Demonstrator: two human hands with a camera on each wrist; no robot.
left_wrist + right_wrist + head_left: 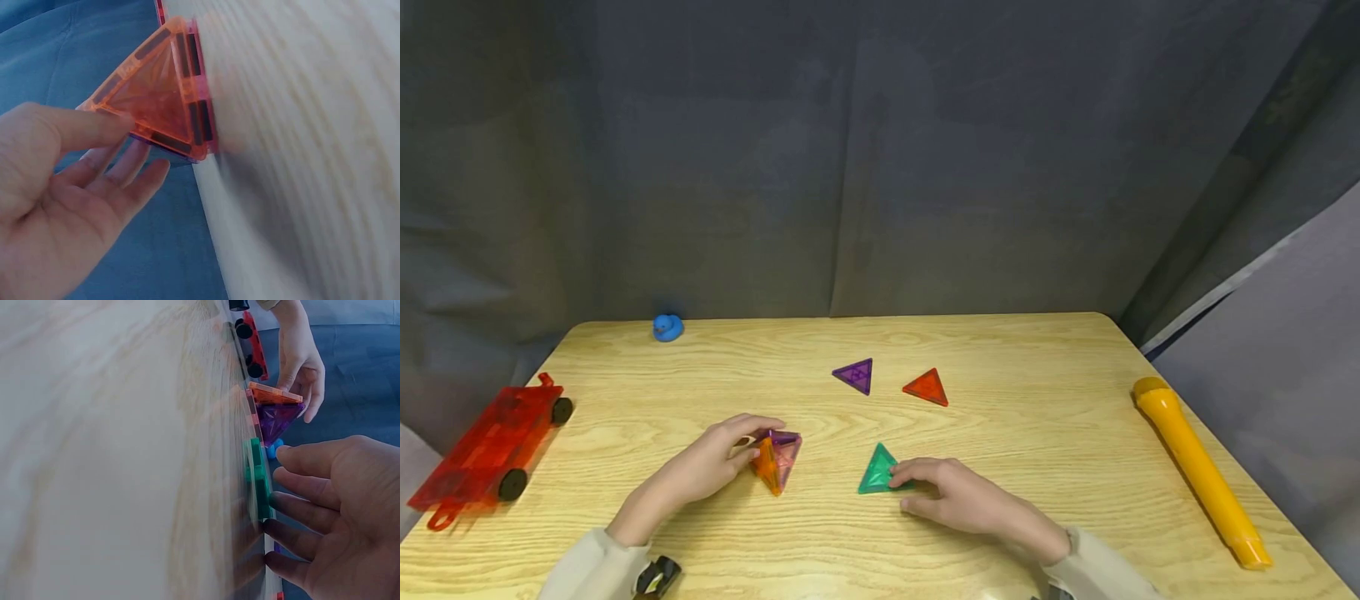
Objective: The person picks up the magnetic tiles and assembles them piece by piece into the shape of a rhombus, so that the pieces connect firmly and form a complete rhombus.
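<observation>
Fingers of the left hand [718, 458] pinch an orange triangle [767, 467] and a purple triangle [278, 420]. The right hand [955, 497], fingers apart, touches a flat green triangle [877, 472] to their right.

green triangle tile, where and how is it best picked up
Probably by its right corner: pinch the green triangle tile across the two edges meeting there, coming from above and the right. It lies flat and thin on the table, so mainly its rim offers grip, and the right hand is at that corner.
</observation>
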